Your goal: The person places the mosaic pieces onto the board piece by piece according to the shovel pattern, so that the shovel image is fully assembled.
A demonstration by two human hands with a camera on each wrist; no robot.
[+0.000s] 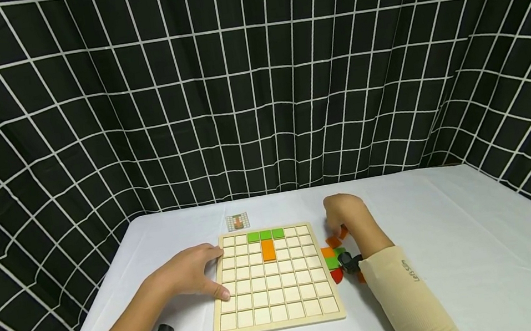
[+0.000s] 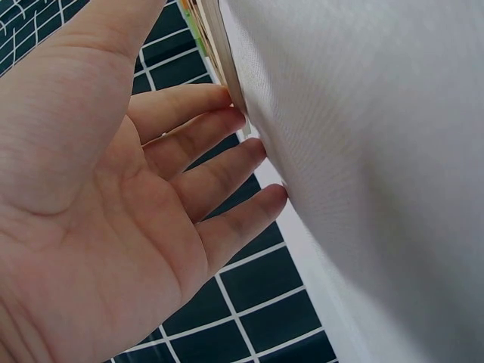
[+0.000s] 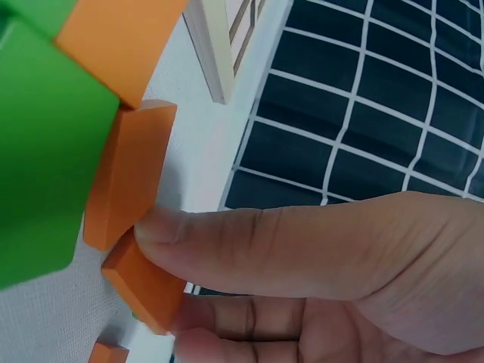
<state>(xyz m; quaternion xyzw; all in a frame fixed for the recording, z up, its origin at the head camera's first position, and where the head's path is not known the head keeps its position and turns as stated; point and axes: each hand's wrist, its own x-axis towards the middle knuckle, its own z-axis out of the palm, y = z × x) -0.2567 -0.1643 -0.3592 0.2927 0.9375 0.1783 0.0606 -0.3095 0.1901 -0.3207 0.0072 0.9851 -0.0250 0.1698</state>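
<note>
A pale wooden grid board (image 1: 277, 327) lies flat on the white cloth. Along its far row sit green square tiles (image 1: 266, 235), and an orange rectangular tile (image 1: 268, 250) lies just below them. My left hand (image 1: 186, 274) rests at the board's left edge, thumb and fingers spread; its fingertips touch near the rim in the left wrist view. Right of the board, my right hand (image 1: 350, 216) pinches an orange block (image 3: 147, 291) between thumb and fingers. Another orange block (image 3: 132, 178) stands against it, next to a large green block (image 3: 45, 151).
A small card with a grid pattern (image 1: 237, 221) lies beyond the board. Green, orange and red pieces, including a red one (image 1: 337, 275), are gathered at the board's right edge, partly hidden by my right wrist. A black gridded curtain (image 1: 255, 88) surrounds the table.
</note>
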